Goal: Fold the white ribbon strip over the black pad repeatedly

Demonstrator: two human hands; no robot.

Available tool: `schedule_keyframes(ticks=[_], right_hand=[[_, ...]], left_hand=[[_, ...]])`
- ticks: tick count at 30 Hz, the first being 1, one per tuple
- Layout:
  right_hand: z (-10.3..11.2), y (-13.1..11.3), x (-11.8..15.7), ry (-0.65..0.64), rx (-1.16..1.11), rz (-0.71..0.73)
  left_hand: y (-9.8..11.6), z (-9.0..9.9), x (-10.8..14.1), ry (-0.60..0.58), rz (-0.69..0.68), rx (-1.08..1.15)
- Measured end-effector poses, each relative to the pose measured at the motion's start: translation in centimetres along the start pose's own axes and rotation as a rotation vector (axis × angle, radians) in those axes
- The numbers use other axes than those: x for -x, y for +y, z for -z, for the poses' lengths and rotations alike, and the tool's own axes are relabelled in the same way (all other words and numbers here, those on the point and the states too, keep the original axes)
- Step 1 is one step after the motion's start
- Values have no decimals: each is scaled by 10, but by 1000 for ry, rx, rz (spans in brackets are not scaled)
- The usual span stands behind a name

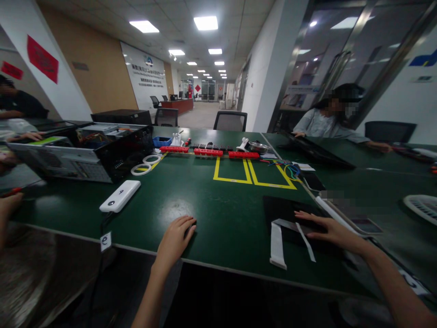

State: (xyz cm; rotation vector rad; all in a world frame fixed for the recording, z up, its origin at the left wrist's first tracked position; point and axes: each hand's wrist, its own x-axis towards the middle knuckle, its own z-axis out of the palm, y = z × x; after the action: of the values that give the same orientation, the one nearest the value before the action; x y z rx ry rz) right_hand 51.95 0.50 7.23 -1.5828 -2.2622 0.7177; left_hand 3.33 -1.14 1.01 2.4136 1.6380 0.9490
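My left hand (177, 237) rests on the green tabletop (218, 237) near its front edge, fingers lying loosely curved, with nothing visible held. To the right, my right hand (322, 230) lies with fingers spread over a thin black sheet (276, 207). Beneath and beside its fingers is a folded pale flat ribbon cable (277, 243), one end pointing toward the table edge with a wider strip there. The other end (309, 246) slants out below the hand. Whether the fingers press on the cable cannot be made out.
An opened computer case (102, 159) and a white power bank (120, 196) stand at left. Red trays (208, 152), yellow tape outlines (232, 181) and coloured wires (290, 169) lie farther back. A phone (314, 182) is at right. Other people sit on both sides.
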Motion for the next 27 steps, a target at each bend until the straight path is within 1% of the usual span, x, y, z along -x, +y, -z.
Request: schedule_keyframes(ticks=[4,6,7,9,12,15,18,20,22,27], right_hand=[[7,4,-2,-100,1,-84],[8,5,-2,-103,16,-97],[7,6,-2,-83,37,-103],[4,11,2,1,114,-121],[-3,26,14,137,232,-133],[-7,45,31,180,253,-157],[-8,55,44,201,243,-229],[-7,55,48,210,247,-271],[-7,50,48,219,264,-288],[-9,25,44,329,370,-300]], left_hand=[[-3,-3,1,14,-4,7],[-4,-5,1,25,-4,14],[-4,-5,1,30,-5,18],[-4,-5,1,33,-6,23],[-3,-4,1,26,-1,20],[-2,-3,1,14,4,13],[-3,-4,1,17,4,17],[-4,-5,2,26,1,20],[-5,-5,2,32,-4,19],[-4,-4,2,18,-1,8]])
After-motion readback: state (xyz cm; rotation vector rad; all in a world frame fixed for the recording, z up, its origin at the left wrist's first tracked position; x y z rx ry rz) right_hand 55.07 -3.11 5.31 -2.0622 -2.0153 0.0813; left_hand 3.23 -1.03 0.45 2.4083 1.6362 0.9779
